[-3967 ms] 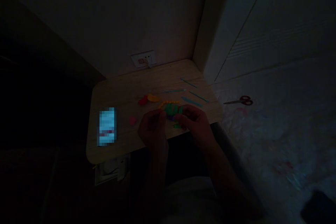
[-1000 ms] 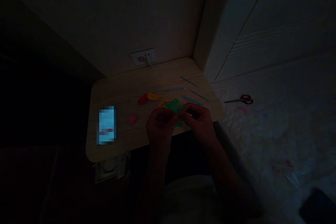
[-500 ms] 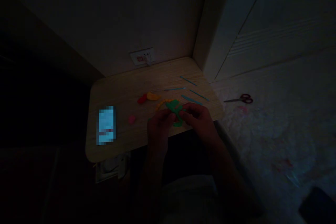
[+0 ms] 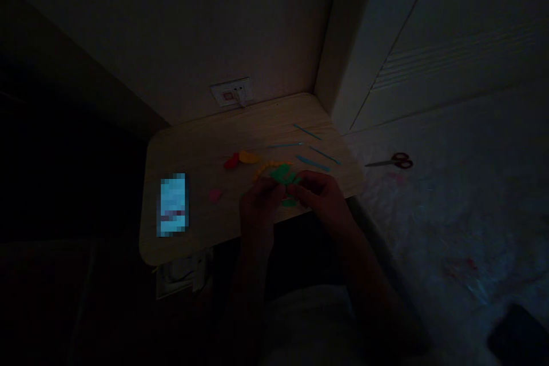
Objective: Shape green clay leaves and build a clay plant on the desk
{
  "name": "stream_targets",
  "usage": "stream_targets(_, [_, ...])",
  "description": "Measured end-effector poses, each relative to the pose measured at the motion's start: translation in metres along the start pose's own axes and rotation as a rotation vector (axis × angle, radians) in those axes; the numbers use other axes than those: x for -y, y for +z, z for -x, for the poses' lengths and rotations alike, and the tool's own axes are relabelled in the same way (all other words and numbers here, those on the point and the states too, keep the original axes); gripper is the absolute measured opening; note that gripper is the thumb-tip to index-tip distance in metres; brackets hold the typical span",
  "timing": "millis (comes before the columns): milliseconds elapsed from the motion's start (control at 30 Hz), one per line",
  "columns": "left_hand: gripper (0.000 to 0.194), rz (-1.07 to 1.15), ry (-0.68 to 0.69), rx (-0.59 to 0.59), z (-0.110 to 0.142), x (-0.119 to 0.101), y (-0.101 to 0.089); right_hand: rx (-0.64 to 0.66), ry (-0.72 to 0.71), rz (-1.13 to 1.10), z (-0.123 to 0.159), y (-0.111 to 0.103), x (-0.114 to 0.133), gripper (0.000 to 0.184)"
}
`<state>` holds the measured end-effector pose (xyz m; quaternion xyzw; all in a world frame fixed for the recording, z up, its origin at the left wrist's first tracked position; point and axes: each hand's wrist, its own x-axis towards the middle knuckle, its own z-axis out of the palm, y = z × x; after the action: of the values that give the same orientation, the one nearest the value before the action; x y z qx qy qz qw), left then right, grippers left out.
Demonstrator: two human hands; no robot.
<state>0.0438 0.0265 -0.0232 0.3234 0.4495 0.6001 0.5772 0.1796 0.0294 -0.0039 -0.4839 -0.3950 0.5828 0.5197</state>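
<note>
Between my two hands is a piece of green modelling clay (image 4: pixel 281 174), with more green showing below the fingertips. My left hand (image 4: pixel 261 197) pinches it from the left, and my right hand (image 4: pixel 317 190) pinches it from the right; the fingertips nearly meet. Just behind them a curved string of yellow-orange clay beads (image 4: pixel 268 166) lies on the table. Farther left are an orange clay lump (image 4: pixel 249 157), a red clay lump (image 4: pixel 232 161) touching it, and a small pink clay piece (image 4: pixel 215 195). Dim light hides the finer shape of the green clay.
Several thin blue modelling tools (image 4: pixel 313 163) lie at the right of the small wooden table (image 4: pixel 197 154). A lit, blurred-out phone (image 4: pixel 172 206) rests at the left. Scissors (image 4: pixel 401 160) lie on the pale surface beyond the right edge. A wall socket (image 4: pixel 231 91) sits behind the table.
My fingertips have come closer together over the green clay, covering its middle more. The picture is darker; the other things lie where they were.
</note>
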Motion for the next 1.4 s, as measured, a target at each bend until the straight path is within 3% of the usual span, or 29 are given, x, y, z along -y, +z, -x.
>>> stream_targets(300, [0.025,-0.076,0.064,0.011,-0.002,-0.002,-0.001,0.029,-0.001,0.062,0.000,-0.004,0.001,0.023])
stream_targets(567, [0.029,-0.029,0.034,-0.055,-0.001,0.002,-0.001,-0.010,-0.017,0.017,0.001,0.001,0.001,0.030])
stream_targets(867, [0.030,0.012,0.008,-0.015,0.002,-0.001,0.002,-0.016,-0.059,0.062,0.001,0.002,-0.003,0.035])
stream_targets(1100, [0.033,-0.020,0.049,-0.158,-0.001,0.001,0.001,-0.036,-0.073,0.173,0.002,0.002,-0.008,0.029])
stream_targets(1400, [0.033,0.037,0.139,-0.255,-0.002,-0.006,0.006,-0.030,-0.067,0.173,0.002,0.003,-0.013,0.022])
